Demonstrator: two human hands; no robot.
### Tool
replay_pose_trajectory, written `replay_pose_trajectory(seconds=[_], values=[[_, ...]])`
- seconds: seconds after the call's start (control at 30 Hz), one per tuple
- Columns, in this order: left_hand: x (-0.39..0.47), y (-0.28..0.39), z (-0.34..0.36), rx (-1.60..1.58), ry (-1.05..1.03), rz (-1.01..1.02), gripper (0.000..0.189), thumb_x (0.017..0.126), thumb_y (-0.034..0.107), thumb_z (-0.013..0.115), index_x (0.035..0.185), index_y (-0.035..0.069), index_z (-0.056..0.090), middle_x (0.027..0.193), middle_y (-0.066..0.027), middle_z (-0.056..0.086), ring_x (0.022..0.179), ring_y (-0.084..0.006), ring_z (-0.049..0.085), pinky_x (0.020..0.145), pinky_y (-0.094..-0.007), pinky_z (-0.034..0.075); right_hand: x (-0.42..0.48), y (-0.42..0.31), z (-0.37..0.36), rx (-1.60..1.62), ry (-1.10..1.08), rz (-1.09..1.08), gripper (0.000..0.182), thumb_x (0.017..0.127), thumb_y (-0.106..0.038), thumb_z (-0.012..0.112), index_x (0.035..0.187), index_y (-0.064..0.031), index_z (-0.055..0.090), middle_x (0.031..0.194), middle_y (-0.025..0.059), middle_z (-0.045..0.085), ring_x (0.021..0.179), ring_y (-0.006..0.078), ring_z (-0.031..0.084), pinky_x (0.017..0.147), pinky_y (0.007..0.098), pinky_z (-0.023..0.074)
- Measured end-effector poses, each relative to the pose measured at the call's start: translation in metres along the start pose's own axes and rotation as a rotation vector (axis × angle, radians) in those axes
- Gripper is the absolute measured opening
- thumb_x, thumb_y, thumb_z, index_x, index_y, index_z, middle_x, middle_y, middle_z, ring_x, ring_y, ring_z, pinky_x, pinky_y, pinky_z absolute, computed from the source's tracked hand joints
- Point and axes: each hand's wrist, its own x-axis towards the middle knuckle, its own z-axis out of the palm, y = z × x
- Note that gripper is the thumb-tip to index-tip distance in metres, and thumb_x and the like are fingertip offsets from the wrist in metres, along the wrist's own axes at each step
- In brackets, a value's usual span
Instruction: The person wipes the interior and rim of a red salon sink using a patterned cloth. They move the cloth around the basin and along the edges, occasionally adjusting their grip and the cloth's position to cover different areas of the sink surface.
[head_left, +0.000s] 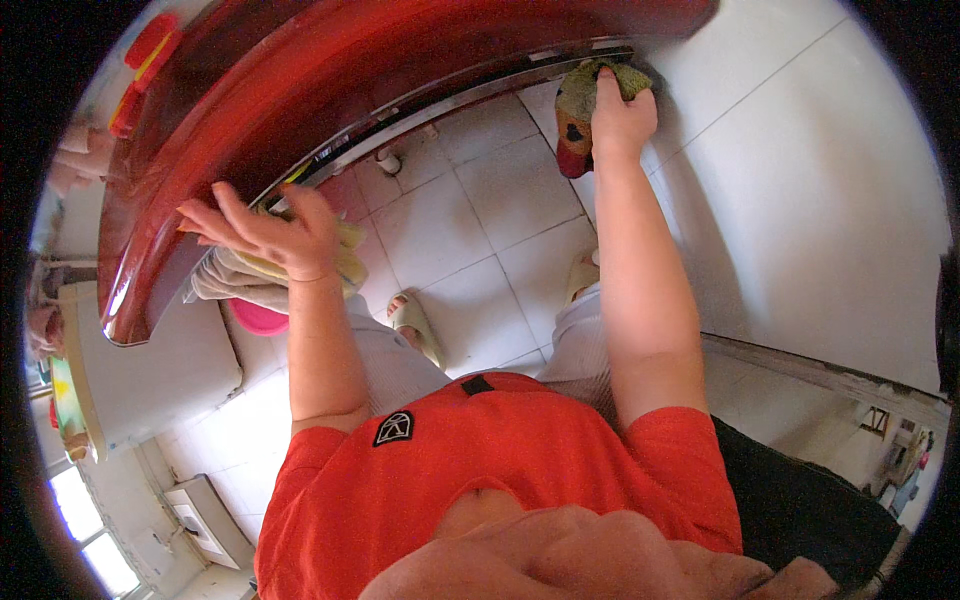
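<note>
A glossy dark red curved fixture (247, 105) with a metal-trimmed edge (450, 101) spans the space before me. My right hand (624, 116) grips a patterned cloth (574, 124) in green, brown and dark red, at the right end of that trim beside the white wall. The cloth's lower end hangs free below my thumb. At the left part of the fixture, my left hand (262, 232) has its fingers spread and holds nothing visible. Whether its fingertips touch the red surface I cannot tell. Grey-beige and yellow cloths (244, 277) hang just under this hand, partly hidden by it.
A pink basin (259, 316) shows below the hanging cloths. Pale tiles (450, 225) cover the floor, where a short white pipe (388, 161) stands under the fixture. To the left is a white box-shaped appliance or cabinet (161, 360). The white wall (810, 202) rises close on my right.
</note>
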Motion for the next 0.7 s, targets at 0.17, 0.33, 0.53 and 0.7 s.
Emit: replay_pose_trajectory(seconds=[0.17, 0.33, 0.53, 0.7], values=[[-0.016, 0.058, 0.003, -0.491, -0.136, 0.184, 0.029, 0.075, 0.001, 0.063, 0.101, 0.006, 0.077, 0.144, -0.0268, 0.052, 0.136, -0.0423, 0.049, 0.113, -0.0494, 0.040, 0.010, 0.006, 0.008, -0.020, 0.085, -0.058, 0.023, 0.087, -0.015, 0.074, 0.101, 0.0029, 0.068, 0.095, 0.0120, 0.073, 0.086, 0.0212, 0.067, 0.079, 0.0364, 0.0534], [-0.024, 0.067, 0.023, -0.421, -0.563, 0.117, 0.049, 0.078, 0.008, 0.065, 0.127, 0.012, 0.065, 0.139, -0.0134, 0.059, 0.127, -0.0345, 0.056, 0.110, -0.0572, 0.038, 0.011, -0.002, 0.022, 0.311, 0.215, 0.118, 0.023, 0.083, -0.011, 0.075, 0.094, 0.0067, 0.066, 0.094, 0.0190, 0.072, 0.084, 0.0298, 0.070, 0.078, 0.0423, 0.0544], [-0.035, 0.038, 0.039, -0.195, -0.641, 0.044, 0.052, 0.088, 0.022, 0.067, 0.139, 0.014, 0.060, 0.134, -0.0140, 0.061, 0.119, -0.0353, 0.058, 0.109, -0.0577, 0.037, 0.013, -0.011, 0.018, 0.339, 0.211, 0.089, 0.022, 0.084, -0.010, 0.073, 0.096, 0.0066, 0.066, 0.093, 0.0185, 0.073, 0.083, 0.0295, 0.070, 0.078, 0.0426, 0.0544], [-0.041, 0.045, 0.046, -0.147, -0.587, 0.010, 0.053, 0.084, 0.025, 0.068, 0.136, 0.013, 0.062, 0.125, -0.0129, 0.064, 0.114, -0.0341, 0.059, 0.104, -0.0543, 0.040, 0.000, -0.006, 0.017, -0.091, 0.187, -0.148, 0.025, 0.080, -0.020, 0.074, 0.088, 0.0033, 0.069, 0.091, 0.0223, 0.072, 0.086, 0.0387, 0.070, 0.080, 0.0475, 0.0537]])
